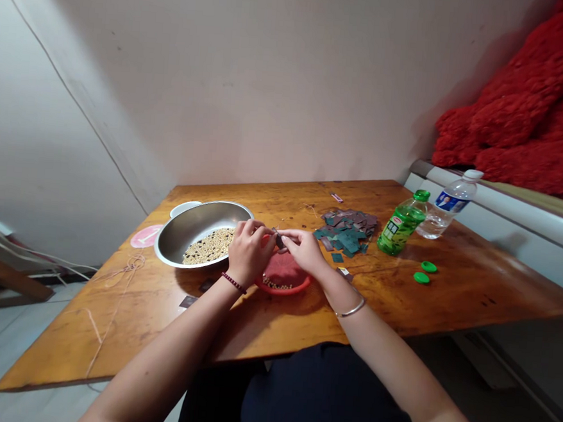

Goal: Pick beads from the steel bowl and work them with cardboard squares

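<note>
My left hand (249, 247) and my right hand (304, 248) meet above a small red bowl (283, 282), pinching a small dark square piece (279, 239) between their fingertips. The red bowl holds a few beads near its front rim. To the left, a metal basin (178, 233) contains pale and dark beans or beads (210, 246). A pile of teal and purple square pieces (345, 231) lies on the wooden table (474, 282) just right of my hands.
A green drink bottle (401, 222) and a clear water bottle (447, 204) stand at the right, two green caps (424, 272) near them. String (128, 266) trails at the left. A pink sticker (145, 235) lies beside the basin. Red plush (525, 106) sits on the ledge.
</note>
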`<state>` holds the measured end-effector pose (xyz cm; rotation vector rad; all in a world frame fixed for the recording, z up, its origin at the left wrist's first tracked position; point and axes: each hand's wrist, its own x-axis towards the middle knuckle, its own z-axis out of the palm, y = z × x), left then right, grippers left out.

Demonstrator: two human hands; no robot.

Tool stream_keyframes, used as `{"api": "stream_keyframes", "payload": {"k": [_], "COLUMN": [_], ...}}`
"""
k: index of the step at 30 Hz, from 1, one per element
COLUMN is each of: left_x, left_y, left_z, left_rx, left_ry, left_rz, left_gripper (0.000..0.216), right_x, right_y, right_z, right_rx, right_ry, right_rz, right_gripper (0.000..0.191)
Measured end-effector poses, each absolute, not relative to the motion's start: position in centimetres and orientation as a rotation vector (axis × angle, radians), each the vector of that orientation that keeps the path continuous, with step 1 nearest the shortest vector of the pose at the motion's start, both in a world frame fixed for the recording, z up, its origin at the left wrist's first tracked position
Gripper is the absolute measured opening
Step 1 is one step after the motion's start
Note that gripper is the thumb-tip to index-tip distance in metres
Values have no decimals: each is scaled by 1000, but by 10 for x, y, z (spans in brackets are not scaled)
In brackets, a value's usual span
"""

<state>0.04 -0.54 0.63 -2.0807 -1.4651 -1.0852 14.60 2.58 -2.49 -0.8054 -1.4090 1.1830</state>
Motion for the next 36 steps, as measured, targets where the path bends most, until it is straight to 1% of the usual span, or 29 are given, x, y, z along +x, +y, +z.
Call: {"api": "stream_keyframes", "payload": {"k": [13,20,30,36], "left_x": [0,1,2,3], "left_y": [-5,-5,-5,-5], "left_z": [7,8,7,6], "left_rx": [-2095,-2126,-2167,-2176], "left_ry": [-1479,-1456,-1442,-1441], "left_rz": [-1094,-1068,-1048,-1038], "left_gripper": [17,16,19,16], "right_x": [146,148,148,148], "right_y": [26,28,31,33], "right_z": [-24,-27,-32,-34], "right_rx": [-801,-844,-840,-855], "right_ry": [-1413,-1487,-1500,-1501], "right_rz": [1187,1112,1085,1055], "right_gripper": [27,24,24,25]}}
